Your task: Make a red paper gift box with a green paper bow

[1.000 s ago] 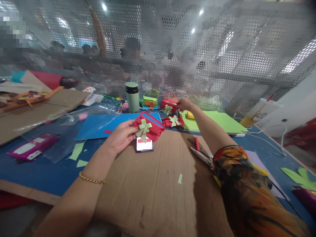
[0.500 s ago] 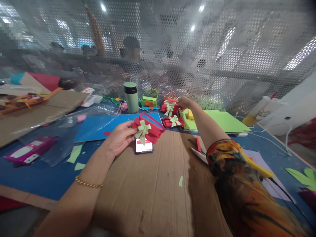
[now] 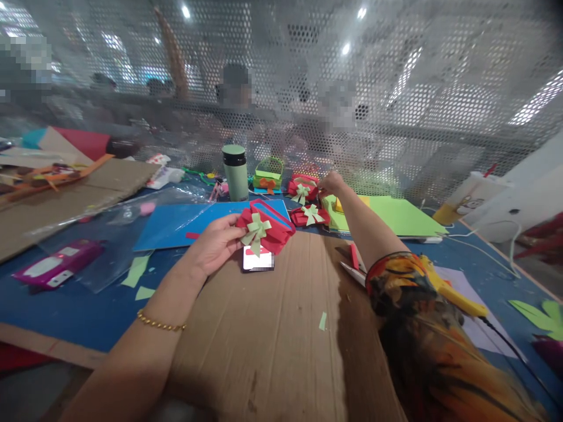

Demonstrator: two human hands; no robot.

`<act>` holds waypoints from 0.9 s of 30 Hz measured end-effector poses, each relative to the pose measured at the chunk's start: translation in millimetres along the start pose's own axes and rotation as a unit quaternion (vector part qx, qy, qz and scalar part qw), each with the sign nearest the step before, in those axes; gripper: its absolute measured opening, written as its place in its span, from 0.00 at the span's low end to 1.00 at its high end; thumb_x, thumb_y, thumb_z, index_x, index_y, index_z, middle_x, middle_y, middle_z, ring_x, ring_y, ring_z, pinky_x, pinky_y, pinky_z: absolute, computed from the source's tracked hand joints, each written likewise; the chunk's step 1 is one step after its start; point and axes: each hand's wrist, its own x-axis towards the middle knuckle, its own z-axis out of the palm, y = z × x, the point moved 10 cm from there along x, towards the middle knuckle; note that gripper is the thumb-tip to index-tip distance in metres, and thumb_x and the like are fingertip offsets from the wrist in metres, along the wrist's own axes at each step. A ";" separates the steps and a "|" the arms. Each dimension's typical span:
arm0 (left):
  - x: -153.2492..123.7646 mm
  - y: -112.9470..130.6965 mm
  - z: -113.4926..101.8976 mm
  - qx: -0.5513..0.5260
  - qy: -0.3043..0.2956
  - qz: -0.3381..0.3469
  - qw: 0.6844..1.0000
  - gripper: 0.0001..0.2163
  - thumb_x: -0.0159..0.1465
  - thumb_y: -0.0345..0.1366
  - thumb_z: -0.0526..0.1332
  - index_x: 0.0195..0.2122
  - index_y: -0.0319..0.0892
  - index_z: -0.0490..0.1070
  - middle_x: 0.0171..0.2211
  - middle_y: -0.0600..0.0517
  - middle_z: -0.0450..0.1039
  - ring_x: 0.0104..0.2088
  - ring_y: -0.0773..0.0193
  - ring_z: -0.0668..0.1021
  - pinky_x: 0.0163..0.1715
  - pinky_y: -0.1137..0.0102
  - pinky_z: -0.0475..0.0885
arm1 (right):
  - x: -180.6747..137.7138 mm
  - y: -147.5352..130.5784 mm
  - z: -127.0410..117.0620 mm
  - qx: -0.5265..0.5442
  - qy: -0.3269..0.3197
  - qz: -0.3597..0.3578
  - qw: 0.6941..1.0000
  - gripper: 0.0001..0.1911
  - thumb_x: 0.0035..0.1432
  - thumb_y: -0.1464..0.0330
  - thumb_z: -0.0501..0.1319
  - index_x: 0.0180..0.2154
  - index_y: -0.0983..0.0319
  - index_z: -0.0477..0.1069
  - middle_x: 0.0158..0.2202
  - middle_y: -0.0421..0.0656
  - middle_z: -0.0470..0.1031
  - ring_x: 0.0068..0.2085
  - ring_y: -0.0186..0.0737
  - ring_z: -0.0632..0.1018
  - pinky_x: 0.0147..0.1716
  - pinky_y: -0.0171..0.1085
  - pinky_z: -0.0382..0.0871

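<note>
My left hand (image 3: 224, 239) is closed on the side of a red felt-like or paper handbag (image 3: 281, 234), folded, with a pale green bow and a blue strip along its top edge. It is held above the near edge of the blue sheet. My right hand (image 3: 333, 183) reaches to the back, its fingers closed at the right side of another red handbag (image 3: 303, 186) with a pale green bow. Just in front of that lies a flatter red piece (image 3: 310, 215) with a similar bow. A small green handbag (image 3: 267, 177) with an orange bow stands to their left.
A green thermos (image 3: 236, 176) stands behind the blue sheet (image 3: 171, 225). Cardboard (image 3: 281, 334) lies before me, with a phone (image 3: 258, 259) at its far end. On the right are scissors (image 3: 353, 272), a yellow glue gun (image 3: 460, 298) and green sheets (image 3: 391, 217). Perforated metal mesh (image 3: 281, 70) rises behind.
The view has shifted very slightly. Both hands stay in nearly the same places, the left still on its red handbag and the right still at the one at the back.
</note>
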 end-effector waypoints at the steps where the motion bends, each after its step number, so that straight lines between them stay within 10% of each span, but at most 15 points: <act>1: 0.0 -0.2 0.4 -0.001 -0.002 -0.001 1.000 0.10 0.61 0.17 0.65 0.38 0.35 0.83 0.38 0.44 0.85 0.37 0.62 0.85 0.41 0.70 0.82 | -4.3 4.1 -7.5 -0.009 0.011 0.014 1.000 0.21 0.72 0.58 0.67 0.59 0.61 0.75 0.58 0.49 0.79 0.53 0.47 0.82 0.51 0.50 0.82; 6: -0.4 2.0 4.0 -0.001 -0.018 0.008 1.000 0.10 0.60 0.18 0.65 0.39 0.34 0.83 0.38 0.42 0.84 0.37 0.59 0.84 0.40 0.67 0.82 | -38.5 1.4 -32.2 -0.031 0.013 0.002 0.999 0.11 0.70 0.66 0.67 0.48 0.66 0.82 0.44 0.53 0.85 0.45 0.48 0.85 0.44 0.40 0.81; 12: 0.2 1.9 3.4 -0.006 -0.004 0.011 1.000 0.10 0.60 0.17 0.64 0.38 0.34 0.82 0.37 0.43 0.84 0.37 0.60 0.85 0.41 0.68 0.82 | -82.5 -13.2 15.2 -0.042 -0.139 -0.044 0.988 0.04 0.55 0.72 0.74 0.35 0.62 0.83 0.27 0.41 0.80 0.27 0.36 0.79 0.28 0.33 0.77; 27: 4.9 5.2 -5.2 -0.036 0.030 0.038 0.998 0.11 0.58 0.15 0.63 0.36 0.34 0.80 0.37 0.43 0.83 0.37 0.59 0.85 0.46 0.63 0.83 | -94.1 -0.9 20.8 0.027 -0.130 -0.053 0.990 0.06 0.56 0.70 0.74 0.29 0.62 0.79 0.25 0.37 0.76 0.27 0.31 0.76 0.26 0.28 0.71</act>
